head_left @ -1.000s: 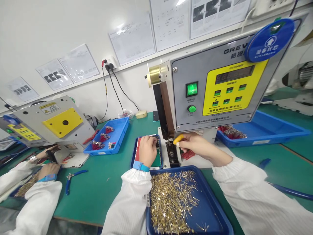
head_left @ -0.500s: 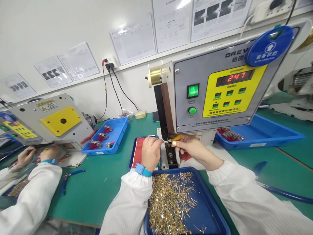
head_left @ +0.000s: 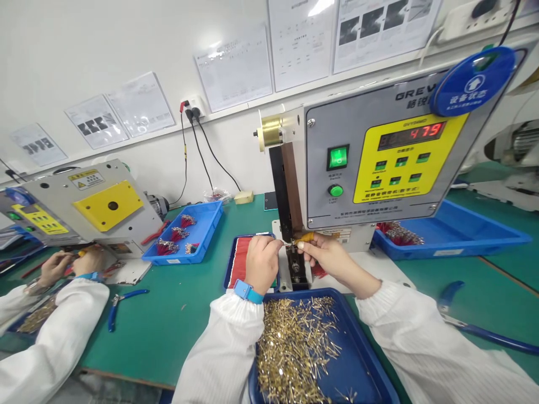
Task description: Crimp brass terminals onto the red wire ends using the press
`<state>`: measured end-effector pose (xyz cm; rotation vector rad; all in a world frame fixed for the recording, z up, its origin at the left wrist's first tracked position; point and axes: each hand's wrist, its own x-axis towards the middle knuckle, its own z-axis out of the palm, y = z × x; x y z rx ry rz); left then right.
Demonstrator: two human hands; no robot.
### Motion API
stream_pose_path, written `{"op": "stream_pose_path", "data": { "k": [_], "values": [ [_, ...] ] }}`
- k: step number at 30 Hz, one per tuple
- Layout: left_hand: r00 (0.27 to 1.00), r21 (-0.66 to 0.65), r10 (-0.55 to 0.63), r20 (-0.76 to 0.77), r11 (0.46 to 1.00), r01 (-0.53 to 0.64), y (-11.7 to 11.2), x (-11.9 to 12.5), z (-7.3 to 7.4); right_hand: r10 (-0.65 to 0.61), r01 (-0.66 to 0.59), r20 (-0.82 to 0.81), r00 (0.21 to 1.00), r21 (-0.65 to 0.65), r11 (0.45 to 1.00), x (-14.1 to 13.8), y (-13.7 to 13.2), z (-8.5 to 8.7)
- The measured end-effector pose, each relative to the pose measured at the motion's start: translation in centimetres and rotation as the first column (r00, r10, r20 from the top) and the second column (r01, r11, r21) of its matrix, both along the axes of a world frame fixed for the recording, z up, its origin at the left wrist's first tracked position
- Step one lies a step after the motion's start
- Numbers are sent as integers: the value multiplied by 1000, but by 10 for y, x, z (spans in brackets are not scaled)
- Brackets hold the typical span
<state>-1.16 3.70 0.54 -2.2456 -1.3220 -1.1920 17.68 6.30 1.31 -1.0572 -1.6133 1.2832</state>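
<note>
Left hand (head_left: 263, 262) and right hand (head_left: 330, 257) shifted in closer to press (head_left: 296, 268) since a second ago
Left pinches thin piece (head_left: 288, 243) at press; right fingers bent beside it, can't tell if pinching; red wires (head_left: 241, 262) left, gold pins (head_left: 286, 342) nearer

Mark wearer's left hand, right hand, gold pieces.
Left hand (head_left: 261, 264), head view, back of hand.
Right hand (head_left: 332, 259), head view, near thumb base.
Gold pieces (head_left: 288, 348), head view, middle of pile.
</note>
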Motion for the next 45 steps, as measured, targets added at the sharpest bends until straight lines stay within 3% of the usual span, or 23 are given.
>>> {"op": "stream_pose_path", "data": {
  "k": [8, 18, 26, 45],
  "values": [
    [1000, 17, -10, 0, 1000, 10, 0, 0, 1, 3, -3, 20, 1000, 3, 1000, 1, -3, 4],
    [999, 106, -21, 35, 994, 17, -1, 0, 1, -1, 2, -89, 996, 19, 1000, -2, 0, -1],
    [999, 91, -26, 21, 996, 24, 1, 0, 0, -114, 118, -77, 991, 54, 992, -7, -3, -7],
    [1000, 86, -27, 8, 996, 26, 2, -1, -2, -118, 120, -46, 992, 47, 992, -6, -4, -5]
  ]
}}
